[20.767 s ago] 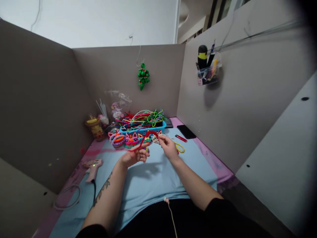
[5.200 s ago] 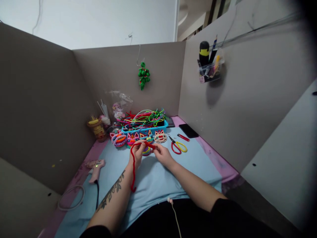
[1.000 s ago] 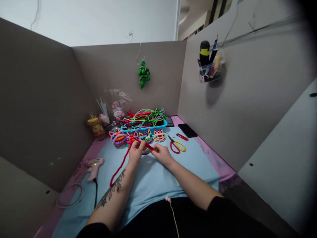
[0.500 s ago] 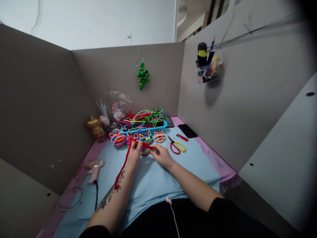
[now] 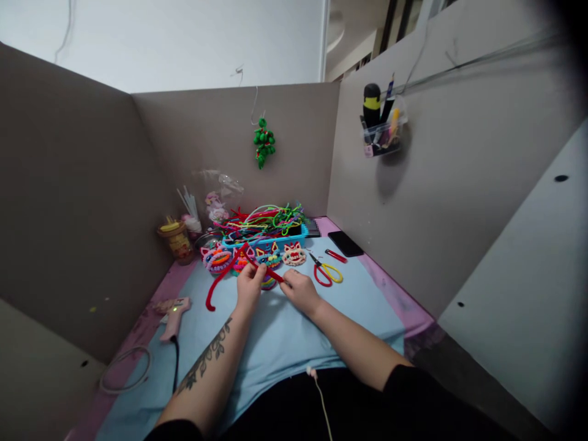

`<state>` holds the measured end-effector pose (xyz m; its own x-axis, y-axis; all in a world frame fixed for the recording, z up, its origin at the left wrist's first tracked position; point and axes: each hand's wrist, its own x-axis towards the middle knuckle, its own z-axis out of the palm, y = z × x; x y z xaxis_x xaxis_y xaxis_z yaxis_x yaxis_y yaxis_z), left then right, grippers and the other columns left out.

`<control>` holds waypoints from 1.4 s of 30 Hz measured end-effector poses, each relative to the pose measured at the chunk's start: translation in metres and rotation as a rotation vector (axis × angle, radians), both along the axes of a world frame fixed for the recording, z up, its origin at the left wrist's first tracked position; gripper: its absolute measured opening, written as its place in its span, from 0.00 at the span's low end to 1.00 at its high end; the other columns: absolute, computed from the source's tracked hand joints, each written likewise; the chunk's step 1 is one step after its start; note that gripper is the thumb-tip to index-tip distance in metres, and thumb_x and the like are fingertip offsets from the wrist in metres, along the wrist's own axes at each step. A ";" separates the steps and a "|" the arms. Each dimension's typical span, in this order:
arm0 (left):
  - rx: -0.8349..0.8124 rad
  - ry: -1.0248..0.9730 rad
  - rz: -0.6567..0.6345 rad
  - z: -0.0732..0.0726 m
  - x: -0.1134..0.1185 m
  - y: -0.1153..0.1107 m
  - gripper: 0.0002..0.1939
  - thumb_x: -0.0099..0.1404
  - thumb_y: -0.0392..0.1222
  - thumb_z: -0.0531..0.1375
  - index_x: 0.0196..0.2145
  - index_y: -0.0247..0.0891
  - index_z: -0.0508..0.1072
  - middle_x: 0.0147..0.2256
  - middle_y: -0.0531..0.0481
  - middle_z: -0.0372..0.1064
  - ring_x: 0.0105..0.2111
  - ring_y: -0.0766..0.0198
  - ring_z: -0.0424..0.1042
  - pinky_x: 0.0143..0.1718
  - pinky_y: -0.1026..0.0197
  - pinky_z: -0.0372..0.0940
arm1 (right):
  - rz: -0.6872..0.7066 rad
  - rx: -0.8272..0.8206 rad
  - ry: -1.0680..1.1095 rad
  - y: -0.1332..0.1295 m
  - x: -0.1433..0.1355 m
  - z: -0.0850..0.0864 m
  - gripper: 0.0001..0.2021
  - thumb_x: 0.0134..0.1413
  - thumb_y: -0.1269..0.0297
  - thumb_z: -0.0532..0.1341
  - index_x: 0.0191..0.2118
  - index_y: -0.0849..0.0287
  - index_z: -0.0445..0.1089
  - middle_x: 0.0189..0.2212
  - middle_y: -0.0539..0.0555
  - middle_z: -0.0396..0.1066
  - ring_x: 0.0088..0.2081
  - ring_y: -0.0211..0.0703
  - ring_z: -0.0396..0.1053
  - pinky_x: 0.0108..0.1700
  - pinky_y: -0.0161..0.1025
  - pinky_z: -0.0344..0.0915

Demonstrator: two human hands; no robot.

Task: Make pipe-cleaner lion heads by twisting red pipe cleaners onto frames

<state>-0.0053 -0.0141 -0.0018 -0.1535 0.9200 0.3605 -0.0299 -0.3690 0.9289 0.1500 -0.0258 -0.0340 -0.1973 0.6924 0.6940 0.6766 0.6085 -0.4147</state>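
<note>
A red pipe cleaner (image 5: 220, 277) stretches between my two hands, and its free end bends over and hangs down to the left. My left hand (image 5: 250, 283) pinches it near the bend. Its other end is gripped by my right hand (image 5: 299, 289), whose fingertips partly hide it. Just behind the hands stand several colorful pipe-cleaner animal faces, among them a cream one (image 5: 294, 253) with a red mouth and a pink-and-purple one (image 5: 217, 258). Another rainbow-striped piece (image 5: 268, 282) is partly covered by my left hand and the pipe cleaner.
Behind the faces is a blue basket (image 5: 294, 237) heaped with pipe cleaners. Scissors (image 5: 327, 273), a red cutter (image 5: 335, 255) and a phone (image 5: 345, 243) lie to the right. A pink glue gun (image 5: 175, 318) with its cord lies left, near a brown cup (image 5: 177, 243).
The pipe cleaner's loose end has swung up and leftward, off my left forearm. Both hands keep their grip at nearly the same spot. The view has shifted slightly.
</note>
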 end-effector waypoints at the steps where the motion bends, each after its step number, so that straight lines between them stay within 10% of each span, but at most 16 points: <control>1: -0.009 -0.014 -0.020 -0.001 0.000 0.001 0.16 0.53 0.51 0.62 0.23 0.34 0.68 0.19 0.56 0.62 0.21 0.71 0.59 0.24 0.68 0.56 | -0.005 -0.010 0.021 0.000 0.001 0.000 0.06 0.52 0.70 0.54 0.25 0.56 0.63 0.24 0.50 0.63 0.29 0.39 0.62 0.33 0.34 0.59; 9: -0.125 -0.040 -0.187 -0.016 0.000 0.013 0.19 0.48 0.51 0.65 0.31 0.32 0.74 0.24 0.49 0.71 0.26 0.65 0.69 0.29 0.63 0.64 | 0.074 -0.136 0.297 -0.002 -0.001 0.005 0.15 0.50 0.62 0.60 0.45 0.58 0.65 0.37 0.55 0.71 0.31 0.40 0.68 0.34 0.36 0.65; 21: -0.193 -0.185 -0.411 -0.007 -0.012 0.015 0.24 0.52 0.48 0.65 0.44 0.33 0.71 0.34 0.43 0.73 0.32 0.62 0.73 0.35 0.59 0.67 | 0.056 -0.020 0.366 -0.002 0.004 0.011 0.10 0.56 0.66 0.54 0.40 0.57 0.71 0.36 0.55 0.73 0.38 0.43 0.70 0.41 0.39 0.67; 34: -0.075 -0.850 0.170 0.011 -0.082 0.050 0.07 0.63 0.41 0.53 0.34 0.37 0.69 0.27 0.54 0.69 0.23 0.73 0.68 0.26 0.69 0.62 | -0.414 0.102 0.322 0.018 0.030 0.004 0.14 0.55 0.68 0.52 0.48 0.60 0.65 0.40 0.58 0.72 0.39 0.47 0.70 0.41 0.42 0.67; 39: 0.162 -0.458 0.612 0.015 -0.077 0.037 0.09 0.64 0.44 0.52 0.38 0.38 0.67 0.31 0.52 0.68 0.29 0.70 0.68 0.30 0.66 0.62 | -0.329 0.151 0.258 0.014 0.024 0.008 0.17 0.59 0.67 0.50 0.52 0.57 0.64 0.45 0.58 0.70 0.46 0.47 0.68 0.47 0.43 0.65; 42: 0.471 0.229 0.471 0.016 -0.052 0.018 0.09 0.62 0.43 0.55 0.37 0.37 0.71 0.36 0.47 0.70 0.38 0.62 0.69 0.42 0.57 0.63 | -0.258 0.152 0.222 0.009 0.017 0.009 0.15 0.59 0.65 0.52 0.51 0.57 0.65 0.44 0.57 0.71 0.45 0.46 0.69 0.45 0.42 0.66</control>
<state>-0.0569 0.0036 0.0147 -0.3698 0.5123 0.7751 0.4094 -0.6590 0.6310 0.1668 -0.0167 -0.0254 0.1371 0.5850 0.7993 0.7196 0.4957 -0.4862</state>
